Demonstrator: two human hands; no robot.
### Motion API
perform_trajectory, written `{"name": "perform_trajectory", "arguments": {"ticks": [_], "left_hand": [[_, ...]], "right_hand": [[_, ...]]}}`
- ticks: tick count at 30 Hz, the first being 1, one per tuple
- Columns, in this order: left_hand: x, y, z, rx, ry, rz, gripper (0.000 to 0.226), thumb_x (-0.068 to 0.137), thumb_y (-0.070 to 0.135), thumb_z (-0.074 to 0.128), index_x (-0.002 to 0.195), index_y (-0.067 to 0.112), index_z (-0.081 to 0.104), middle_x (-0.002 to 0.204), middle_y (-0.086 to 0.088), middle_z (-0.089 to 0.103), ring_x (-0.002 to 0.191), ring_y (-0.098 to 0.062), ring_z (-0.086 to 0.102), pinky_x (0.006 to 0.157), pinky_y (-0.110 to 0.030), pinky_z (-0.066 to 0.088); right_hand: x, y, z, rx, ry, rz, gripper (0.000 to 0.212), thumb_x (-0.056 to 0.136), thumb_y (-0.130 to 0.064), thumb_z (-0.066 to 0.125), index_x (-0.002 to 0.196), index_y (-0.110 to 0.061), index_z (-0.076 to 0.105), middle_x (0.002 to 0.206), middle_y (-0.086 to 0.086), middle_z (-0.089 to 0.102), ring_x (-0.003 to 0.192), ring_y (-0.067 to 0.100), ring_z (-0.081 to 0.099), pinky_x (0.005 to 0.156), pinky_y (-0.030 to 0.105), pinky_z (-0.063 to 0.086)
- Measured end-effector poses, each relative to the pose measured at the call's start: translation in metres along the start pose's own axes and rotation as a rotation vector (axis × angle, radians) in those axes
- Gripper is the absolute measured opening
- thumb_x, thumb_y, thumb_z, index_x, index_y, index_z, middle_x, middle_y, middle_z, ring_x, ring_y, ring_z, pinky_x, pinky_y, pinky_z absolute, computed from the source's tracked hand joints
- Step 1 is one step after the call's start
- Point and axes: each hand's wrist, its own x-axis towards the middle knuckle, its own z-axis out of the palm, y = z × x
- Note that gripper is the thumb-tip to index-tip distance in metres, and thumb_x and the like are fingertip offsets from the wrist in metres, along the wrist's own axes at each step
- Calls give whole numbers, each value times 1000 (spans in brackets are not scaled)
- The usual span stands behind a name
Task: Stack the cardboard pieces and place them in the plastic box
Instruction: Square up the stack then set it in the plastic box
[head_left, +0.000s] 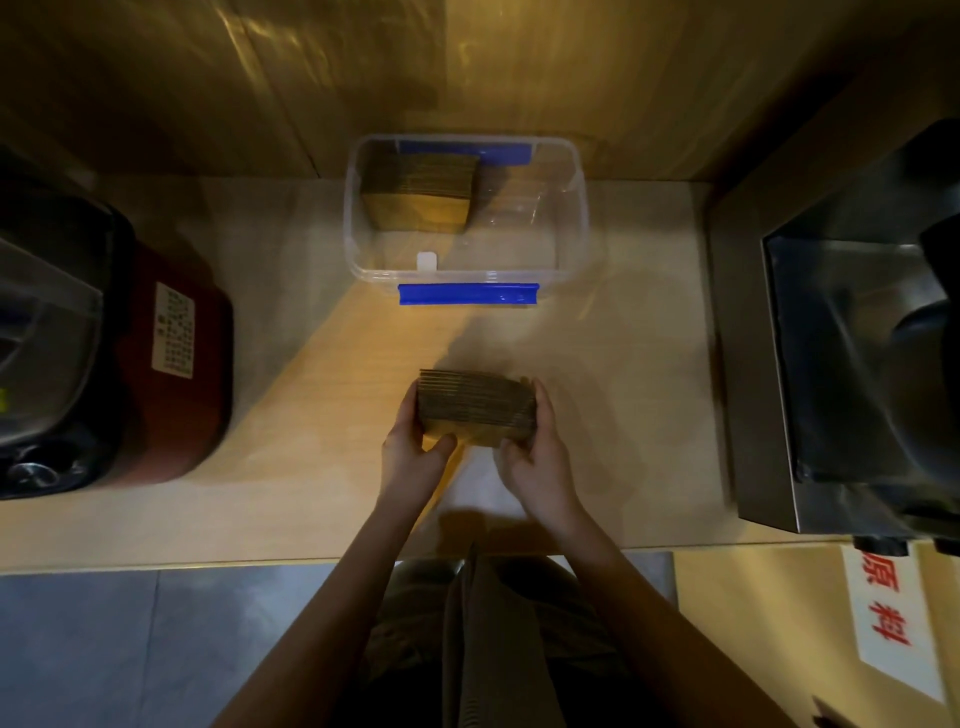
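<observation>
I had both hands, left hand (410, 452) and right hand (537, 457), fingers clamped on the cardboard stack (477, 408); the plastic box (581, 208) sat beyond them.

Brown cardboard pieces (475, 410), blue-latched plastic box (467, 293)

Dim amber light, blurred, warped edges

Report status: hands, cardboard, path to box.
Both hands, left hand and right hand, clamp brown cardboard stack. Clear plastic box open, one stack inside. Path clear.
</observation>
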Motion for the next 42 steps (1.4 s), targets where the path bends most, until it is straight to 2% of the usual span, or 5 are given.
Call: {"name": "perform_trajectory", "arguments": {"ticks": [4,12,20,34,42], "left_hand": [[-4,1,1,31,21,15,76,80,4,60,143,19,20,132,-3,50,124,-18,47,105,-37,40],[-8,-9,-7,229,56,144,72,76,6,65,138,18,30,133,-14,51,120,-19,49,100,-32,43],[-10,-7,-9,289,85,219,66,78,5,63,136,12,34,130,-16,55,112,-12,49,91,-8,35],[34,44,-59,609,-333,202,47,70,23,74,113,15,55,109,-7,64,97,-15,58,88,-29,48],[66,115,-84,549,-179,344,42,62,16,79,100,14,61,90,0,65,80,-12,63,74,-19,53]], "right_hand": [[-4,-1,-1,-27,30,-75,66,88,0,47,142,-26,19,141,4,44,126,11,44,100,17,38],[-4,10,-8,-175,13,-59,44,91,-13,48,133,-22,38,118,5,63,106,17,60,85,23,45],[-7,10,-6,-225,-19,-131,59,92,-14,47,141,-31,19,135,4,52,118,16,54,100,41,49],[26,-28,-48,-375,-255,-94,41,78,-11,68,117,-11,53,100,9,61,92,23,59,81,38,51],[64,-102,-62,-335,-185,-286,39,75,-9,72,110,-10,56,94,5,62,85,18,61,77,22,47]]}}
